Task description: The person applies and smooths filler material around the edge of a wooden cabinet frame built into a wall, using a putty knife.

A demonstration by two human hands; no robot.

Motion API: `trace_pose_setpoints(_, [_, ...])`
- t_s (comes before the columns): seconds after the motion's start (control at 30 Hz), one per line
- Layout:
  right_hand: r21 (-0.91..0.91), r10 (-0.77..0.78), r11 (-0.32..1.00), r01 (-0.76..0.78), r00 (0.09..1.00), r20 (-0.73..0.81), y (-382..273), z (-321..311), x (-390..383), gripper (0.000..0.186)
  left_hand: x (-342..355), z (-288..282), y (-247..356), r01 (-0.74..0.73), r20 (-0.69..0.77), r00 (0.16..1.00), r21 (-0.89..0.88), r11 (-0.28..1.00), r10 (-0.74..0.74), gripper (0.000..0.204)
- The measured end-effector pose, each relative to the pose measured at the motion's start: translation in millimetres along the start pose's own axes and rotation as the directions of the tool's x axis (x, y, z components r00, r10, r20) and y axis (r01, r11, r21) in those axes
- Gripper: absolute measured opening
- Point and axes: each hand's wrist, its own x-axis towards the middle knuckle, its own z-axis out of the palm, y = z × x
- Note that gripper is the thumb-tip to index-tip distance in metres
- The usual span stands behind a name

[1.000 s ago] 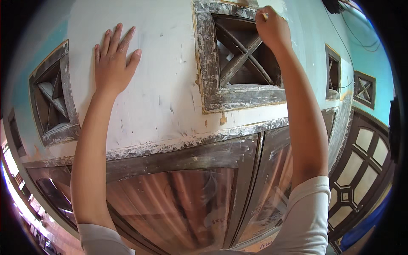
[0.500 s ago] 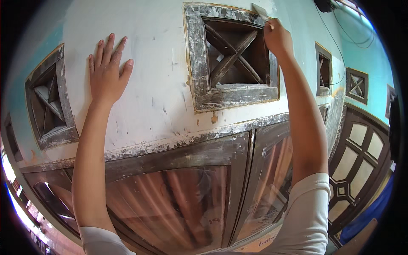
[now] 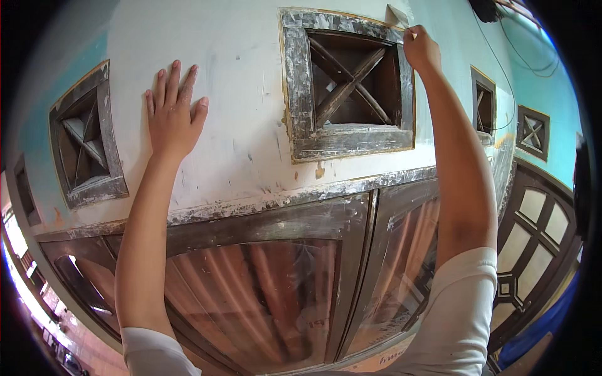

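My left hand [image 3: 175,125] lies flat on the white-coated wall [image 3: 232,125], fingers spread, left of a square wooden vent [image 3: 348,143] with crossed bars. High at that vent's upper right corner, my right hand [image 3: 423,51] grips a putty knife [image 3: 397,15]. Its thin blade points up and to the left, at the wall just above the frame's top edge. The fingers hide most of the handle. Pale smears and worn dark paint mark the vent frame. Whether the blade touches the wall I cannot tell.
Below run a scuffed wooden ledge [image 3: 263,199] and dark-framed glass panels [image 3: 263,294] with curtains behind. Another crossed vent [image 3: 97,195] is at the left. Farther right are smaller vents, a panelled door [image 3: 533,235] and a hanging cable [image 3: 501,75].
The view has shifted slightly, so the wall and vents sit a little farther right. My right hand and the putty knife have moved slightly up and right along the frame; my left hand stays put.
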Motion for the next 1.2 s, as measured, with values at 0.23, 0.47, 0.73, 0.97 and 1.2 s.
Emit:
trace_pose_setpoints(0.23, [0.346, -0.096, 0.936, 0.068, 0.993, 0.065, -49.8, 14.1, -61.9, 0.047, -19.0, -1.7, 8.0, 0.030, 0.010, 1.000, -0.052, 0.998, -0.029, 0.062])
trace_pose_setpoints(0.47, [0.748, -0.257, 0.662, 0.038, 0.950, 0.179, -173.1, -7.1, -159.1, 0.043, -9.2, -35.0, 70.7, 0.221, 0.384, 0.923, -0.470, 0.855, -0.027, 0.068])
trace_pose_setpoints(0.73, [0.921, -0.325, 0.390, 0.015, 0.938, 0.123, -252.7, 2.6, -211.2, 0.032, 7.2, -75.4, 78.7, 0.432, 0.442, 0.890, -0.896, -0.104, -0.113, 0.053])
trace_pose_setpoints(0.97, [0.849, -0.607, 0.424, 0.316, 0.795, 0.007, -285.8, 8.5, -220.3, 0.040, 21.5, -88.8, 20.8, 0.572, 0.619, 0.700, -0.785, -0.239, -0.357, 0.036])
trace_pose_setpoints(1.2, [0.501, -0.663, 0.539, 0.677, 0.708, -0.243, -280.1, 20.9, -189.9, 0.036, 21.8, -98.3, -107.9, 0.421, 0.085, 0.907, -0.218, 0.881, -0.413, 0.043])
